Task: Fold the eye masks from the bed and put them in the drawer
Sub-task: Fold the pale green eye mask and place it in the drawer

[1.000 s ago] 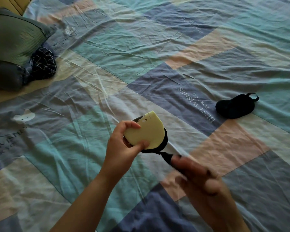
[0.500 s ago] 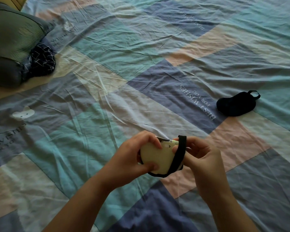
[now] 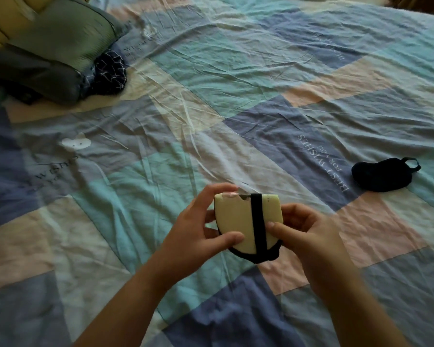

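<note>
A pale yellow eye mask (image 3: 236, 221), folded in half, is held above the bed between both hands. Its black strap (image 3: 256, 221) runs straight down across the folded face and loops under the bottom edge. My left hand (image 3: 193, 229) grips the mask's left side, thumb on the front. My right hand (image 3: 303, 234) holds the right side, thumb pressed beside the strap. A second eye mask (image 3: 381, 176), black with a small loop showing, lies flat on the bedsheet to the right, apart from both hands. No drawer is in view.
The bed is covered by a wrinkled patchwork sheet (image 3: 211, 108) of blue, teal, pink and cream blocks. A green pillow (image 3: 60, 38), a grey pillow (image 3: 35, 76) and a dark patterned cloth (image 3: 109, 73) sit at the far left corner.
One second ago my right hand was pulling the strap out to the lower right. It has since wound the strap around the folded yellow mask, and both hands now hold the mask together.
</note>
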